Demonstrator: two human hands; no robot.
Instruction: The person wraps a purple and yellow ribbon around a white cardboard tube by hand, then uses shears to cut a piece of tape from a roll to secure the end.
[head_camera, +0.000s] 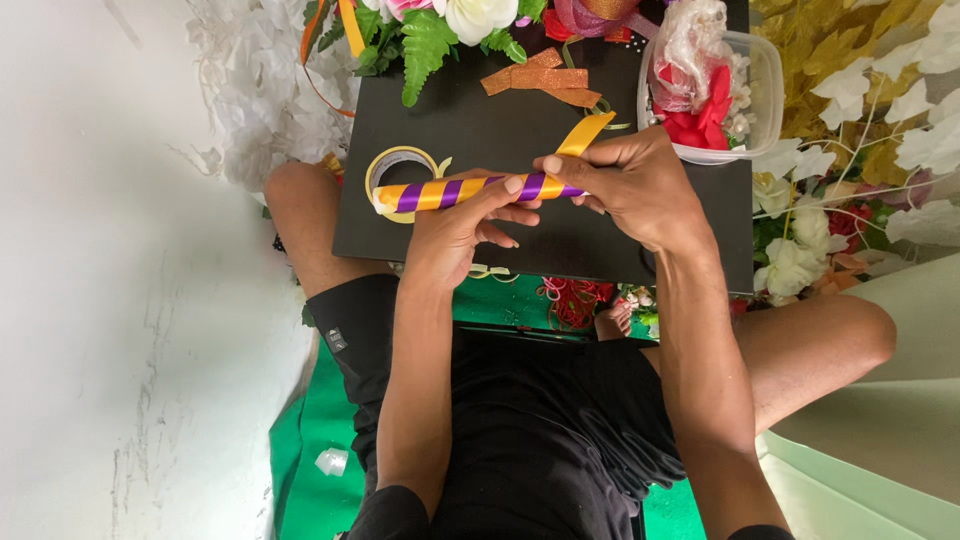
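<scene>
A stick wrapped in a spiral of purple and yellow ribbon (440, 193) lies level above a black board (480, 130) resting on my knees. My left hand (455, 228) grips the stick from below near its middle. My right hand (630, 185) pinches its right end, where a loose tail of yellow ribbon (585, 133) sticks up between thumb and fingers. A roll of tape (398, 165) lies on the board just behind the stick's left end.
A glittery orange bow (545, 78) lies on the board. A clear plastic tub (712, 90) holds red and white trimmings at the right. Artificial flowers and green leaves (430, 30) crowd the far edge; white and gold leaves (870, 110) spread at the right. Green cloth (310, 450) covers the floor.
</scene>
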